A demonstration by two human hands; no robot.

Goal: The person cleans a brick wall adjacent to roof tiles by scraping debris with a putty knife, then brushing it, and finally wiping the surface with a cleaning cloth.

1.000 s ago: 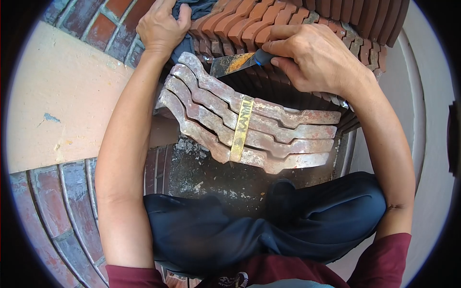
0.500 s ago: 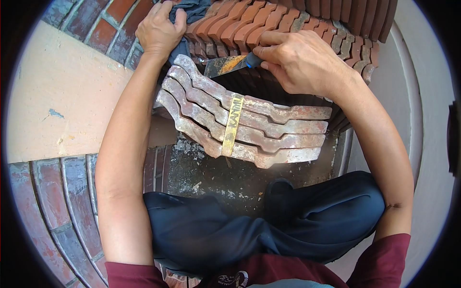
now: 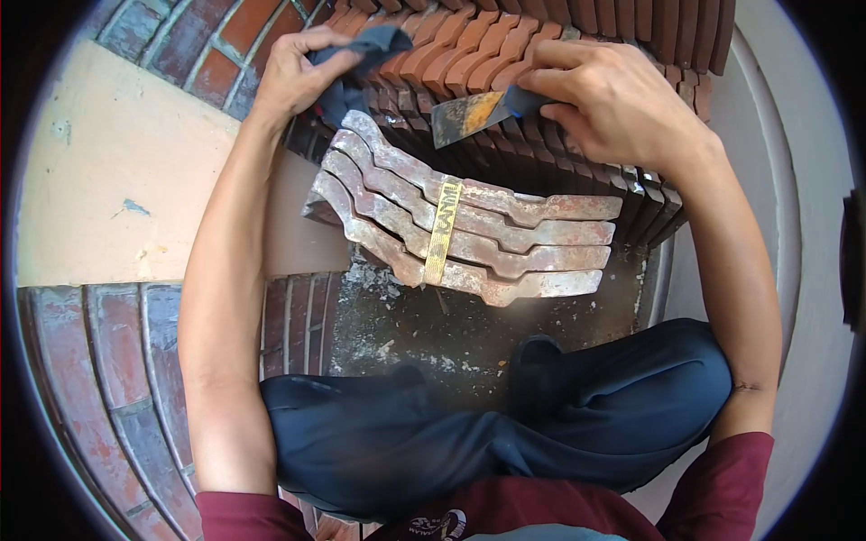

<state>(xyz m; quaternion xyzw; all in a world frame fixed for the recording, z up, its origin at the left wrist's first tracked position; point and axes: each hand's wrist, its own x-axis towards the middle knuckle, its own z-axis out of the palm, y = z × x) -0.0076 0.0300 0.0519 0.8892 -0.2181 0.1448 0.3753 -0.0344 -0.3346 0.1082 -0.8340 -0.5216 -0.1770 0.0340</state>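
Note:
Between the fingers and thumb of my left hand is a dark grey cloth, lifted in front of the tile stack. My right hand grips a putty knife by its dark blue handle; orange-brown residue marks the blade, which points left. Below both hands lies a bundle of weathered, wavy-edged roof tiles, whitish and reddish, bound by a yellow strap with dark lettering. The blade is just above the bundle's upper edge and appears apart from it.
Rows of orange-red roof tiles are stacked behind the bundle. A pale board lies on the left over brick paving. A curved grey wall runs down the right. Debris dots the dark slab before my legs.
My left hand has raised part of the cloth off the tiles. My right hand has moved right with the putty knife, and its blade now tilts more to face me.

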